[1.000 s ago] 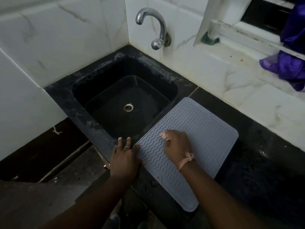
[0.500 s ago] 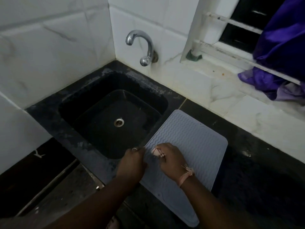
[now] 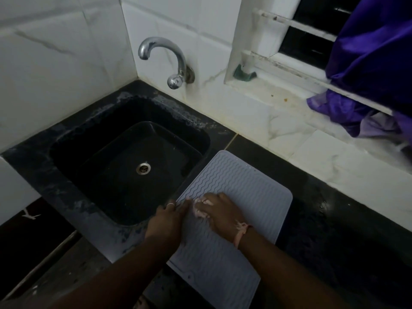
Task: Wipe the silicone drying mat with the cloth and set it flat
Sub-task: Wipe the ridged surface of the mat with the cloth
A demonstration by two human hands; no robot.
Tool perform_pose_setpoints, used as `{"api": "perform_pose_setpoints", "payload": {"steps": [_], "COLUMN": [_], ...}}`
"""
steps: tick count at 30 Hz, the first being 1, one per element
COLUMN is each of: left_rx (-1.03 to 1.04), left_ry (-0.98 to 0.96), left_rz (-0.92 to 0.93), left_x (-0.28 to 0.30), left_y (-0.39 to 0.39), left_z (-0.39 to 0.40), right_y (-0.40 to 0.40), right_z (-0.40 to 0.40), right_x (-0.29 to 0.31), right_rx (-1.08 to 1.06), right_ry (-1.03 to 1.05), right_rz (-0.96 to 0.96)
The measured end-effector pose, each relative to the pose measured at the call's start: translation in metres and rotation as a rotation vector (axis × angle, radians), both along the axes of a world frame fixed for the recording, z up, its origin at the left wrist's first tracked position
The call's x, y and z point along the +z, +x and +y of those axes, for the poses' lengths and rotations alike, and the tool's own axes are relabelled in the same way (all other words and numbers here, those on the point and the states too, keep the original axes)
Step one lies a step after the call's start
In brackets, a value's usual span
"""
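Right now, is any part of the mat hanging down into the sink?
No, the mat lies flat on the dark counter beside the sink, its left edge stopping at the sink's rim.

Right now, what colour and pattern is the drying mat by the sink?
The drying mat is light grey with raised wavy zigzag ridges, seen in the head view.

Both hands [image 3: 166, 221] [image 3: 219, 214] side by side, fingers curled

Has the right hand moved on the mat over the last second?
Yes. The right hand has slid along the mat toward its sink-side edge, closing on the left hand.
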State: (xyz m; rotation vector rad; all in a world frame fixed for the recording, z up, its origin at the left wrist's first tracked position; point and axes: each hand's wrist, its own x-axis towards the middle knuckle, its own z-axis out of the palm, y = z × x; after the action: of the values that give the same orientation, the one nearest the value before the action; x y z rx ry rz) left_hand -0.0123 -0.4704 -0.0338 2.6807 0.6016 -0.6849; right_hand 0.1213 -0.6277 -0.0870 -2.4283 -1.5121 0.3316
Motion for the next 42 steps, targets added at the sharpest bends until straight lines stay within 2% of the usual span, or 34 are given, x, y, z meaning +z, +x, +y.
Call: {"api": "perform_pose_setpoints", "payload": {"steps": [6, 8, 10, 13, 16, 18, 22, 28, 31, 35, 39, 42], "left_rx": [0.021, 0.038, 0.085, 0.15, 0.144, 0.15, 0.136, 0.151, 0.17, 0.133, 0.015, -0.007], "left_ry": [-0.004, -0.003, -0.021, -0.04, -0.023, 0.005, 0.031, 0.045, 0.035, -0.008, 0.048, 0.071], "left_rz": [0.133, 0.142, 0.13, 0.007, -0.085, -0.08, -0.035, 0.001, -0.023, -0.077, -0.021, -0.008], "left_x": [0.004, 0.003, 0.004, 0.005, 0.002, -0.001, -0.004, 0.0, 0.001, 0.002, -0.002, -0.004], "left_y": [0.019, 0.023, 0.026, 0.038, 0.056, 0.065, 0.068, 0.073, 0.07, 0.063, 0.055, 0.051], "left_z": [-0.002, -0.006, -0.01, -0.017, -0.028, -0.033, -0.031, -0.036, -0.04, -0.066, -0.087, -0.087], "right_y": [0.104, 0.122, 0.125, 0.1, 0.051, 0.033, 0.064, 0.141, 0.151, 0.101, -0.004, -0.025], "right_z": [-0.029, -0.029, -0.021, -0.008, 0.004, 0.005, -0.008, -0.011, -0.018, -0.053, -0.081, -0.097], "right_x": [0.016, 0.019, 0.02, 0.019, 0.02, 0.019, 0.01, 0.012, 0.015, 0.032, 0.027, 0.003], "right_rx": [-0.38, -0.533, -0.613, -0.439, -0.154, -0.085, -0.065, -0.369, -0.468, -0.37, -0.106, -0.094], "right_ry": [-0.058, -0.091, -0.031, 0.152, 0.09, 0.066, 0.037, -0.018, 0.032, 0.228, 0.1, 0.093], "right_rz": [-0.062, -0.033, 0.012, 0.046, 0.048, 0.021, -0.047, -0.059, 0.019, 0.111, 0.064, 0.01]}}
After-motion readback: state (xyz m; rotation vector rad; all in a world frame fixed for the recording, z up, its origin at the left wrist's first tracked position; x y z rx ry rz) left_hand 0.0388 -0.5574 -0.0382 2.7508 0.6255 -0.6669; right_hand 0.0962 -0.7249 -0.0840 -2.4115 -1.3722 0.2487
